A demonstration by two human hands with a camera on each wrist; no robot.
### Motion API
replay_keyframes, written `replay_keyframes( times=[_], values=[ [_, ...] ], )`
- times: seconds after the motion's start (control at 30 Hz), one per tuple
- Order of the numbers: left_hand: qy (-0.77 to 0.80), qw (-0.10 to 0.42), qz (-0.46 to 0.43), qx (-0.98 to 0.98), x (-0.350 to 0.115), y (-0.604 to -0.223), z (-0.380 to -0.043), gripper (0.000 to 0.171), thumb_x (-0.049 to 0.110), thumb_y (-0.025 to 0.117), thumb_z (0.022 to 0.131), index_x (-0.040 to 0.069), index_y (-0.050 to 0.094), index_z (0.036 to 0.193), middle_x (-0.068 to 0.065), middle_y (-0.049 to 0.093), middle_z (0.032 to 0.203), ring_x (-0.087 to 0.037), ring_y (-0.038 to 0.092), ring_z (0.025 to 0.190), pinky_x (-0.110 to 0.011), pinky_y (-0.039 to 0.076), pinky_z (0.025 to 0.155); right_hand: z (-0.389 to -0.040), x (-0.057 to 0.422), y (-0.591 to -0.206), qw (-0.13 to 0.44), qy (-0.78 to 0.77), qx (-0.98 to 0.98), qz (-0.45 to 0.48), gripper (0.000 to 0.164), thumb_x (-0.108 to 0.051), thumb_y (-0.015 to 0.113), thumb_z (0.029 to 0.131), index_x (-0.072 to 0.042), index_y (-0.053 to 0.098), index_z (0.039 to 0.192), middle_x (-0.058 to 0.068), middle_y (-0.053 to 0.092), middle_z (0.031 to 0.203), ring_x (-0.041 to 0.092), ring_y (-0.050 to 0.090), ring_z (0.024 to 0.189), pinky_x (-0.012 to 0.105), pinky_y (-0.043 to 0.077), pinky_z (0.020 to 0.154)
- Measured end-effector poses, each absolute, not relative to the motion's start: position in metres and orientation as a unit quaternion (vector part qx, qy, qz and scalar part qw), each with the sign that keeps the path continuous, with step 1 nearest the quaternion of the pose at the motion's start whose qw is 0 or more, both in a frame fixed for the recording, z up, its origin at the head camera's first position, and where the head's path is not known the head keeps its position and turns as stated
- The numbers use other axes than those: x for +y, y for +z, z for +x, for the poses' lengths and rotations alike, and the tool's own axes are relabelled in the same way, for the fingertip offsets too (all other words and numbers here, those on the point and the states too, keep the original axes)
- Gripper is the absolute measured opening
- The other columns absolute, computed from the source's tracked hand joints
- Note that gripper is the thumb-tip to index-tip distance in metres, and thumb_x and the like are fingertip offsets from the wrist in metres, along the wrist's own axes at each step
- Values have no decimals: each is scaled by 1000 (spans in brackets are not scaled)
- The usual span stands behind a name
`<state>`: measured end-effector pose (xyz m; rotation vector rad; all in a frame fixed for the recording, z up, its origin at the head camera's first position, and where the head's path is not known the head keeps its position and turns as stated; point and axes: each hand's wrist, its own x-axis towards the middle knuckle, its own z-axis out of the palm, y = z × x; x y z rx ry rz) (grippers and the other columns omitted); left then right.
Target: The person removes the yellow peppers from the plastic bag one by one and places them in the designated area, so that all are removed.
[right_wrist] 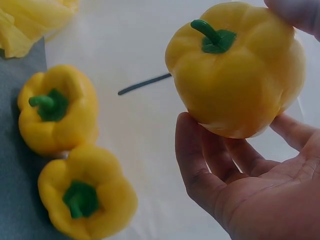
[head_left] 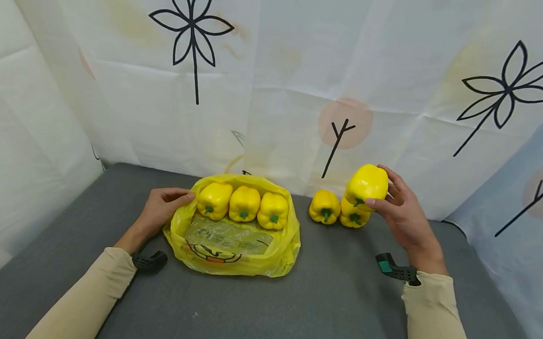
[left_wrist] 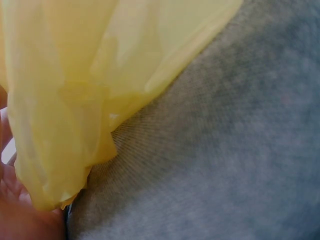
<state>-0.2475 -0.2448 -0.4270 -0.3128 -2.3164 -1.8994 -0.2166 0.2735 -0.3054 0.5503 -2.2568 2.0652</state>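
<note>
Between thumb and fingers, my right hand (head_left: 403, 213) grips a yellow bell pepper (head_left: 367, 183), raised above the table with its green stem showing. In the right wrist view the held pepper (right_wrist: 235, 75) sits on the fingertips with the thumb over it. Two more yellow peppers (head_left: 324, 207) stand side by side on the table behind and below it. My left hand (head_left: 161, 209) pinches the left rim of a yellow plastic bag (head_left: 232, 264), which lies with its mouth spread wide. Three yellow peppers (head_left: 244, 204) form a row along the bag's back side. In the left wrist view the bag (left_wrist: 60, 125) hides most of the fingers.
A dark grey table (head_left: 261, 316) spreads under everything. White fabric (head_left: 289, 50) printed with black plant outlines hangs right behind the table's back edge, with more of it at both sides. A black band (head_left: 399, 270) is worn on each wrist.
</note>
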Motion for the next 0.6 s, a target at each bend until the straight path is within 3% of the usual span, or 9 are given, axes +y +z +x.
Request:
replay_keyframes(
  times=[0.6],
  values=[
    [-633, 70, -116, -762, -246, -428, -248, 41, 18, 67, 101, -15, 65, 124, 13, 73, 99, -7, 70, 89, -24, 60, 76, -223, 318, -325, 7, 720, -686, 104, 78, -5, 58, 103, -16, 11, 165, -4, 42, 138, 15, 48, 119, 20, 54, 87]
  ],
)
